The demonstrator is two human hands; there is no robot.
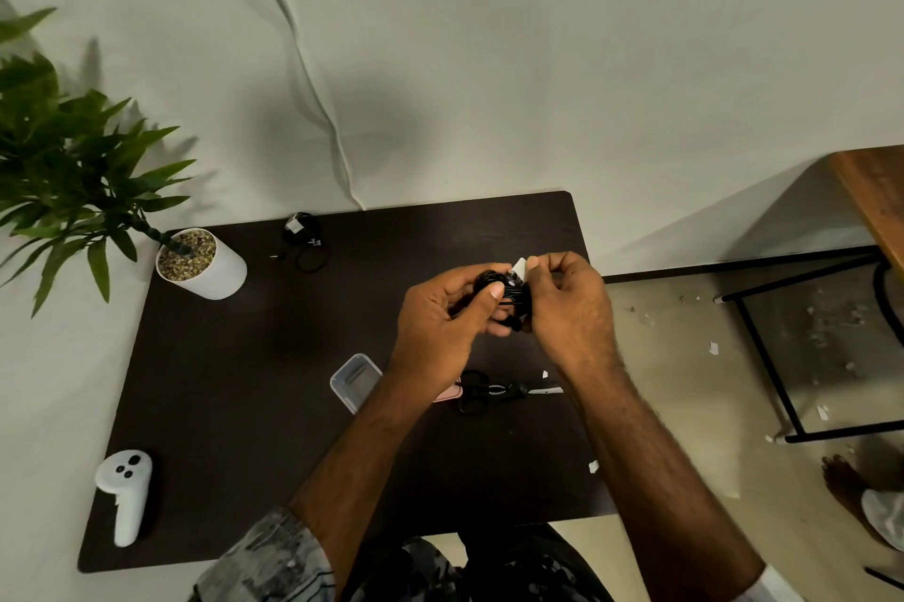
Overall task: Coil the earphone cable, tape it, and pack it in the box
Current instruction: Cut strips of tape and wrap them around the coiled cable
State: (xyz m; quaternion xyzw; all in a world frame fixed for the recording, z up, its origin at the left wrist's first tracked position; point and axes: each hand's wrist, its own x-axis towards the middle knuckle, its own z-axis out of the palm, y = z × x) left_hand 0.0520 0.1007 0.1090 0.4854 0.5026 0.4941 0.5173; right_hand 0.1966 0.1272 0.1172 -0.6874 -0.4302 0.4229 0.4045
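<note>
Above the dark table my left hand grips a coiled black earphone cable. My right hand pinches a small white piece of tape at the top of the coil. Both hands touch the bundle, and fingers hide much of it. A clear plastic box lies on the table below my left wrist. A second black earphone bundle with a white tag lies at the table's far edge.
Black-handled scissors lie right of the box, with something pink beside them. A potted plant stands at the far left corner. A white controller rests at the near left. Paper scraps litter the floor near a black-framed table.
</note>
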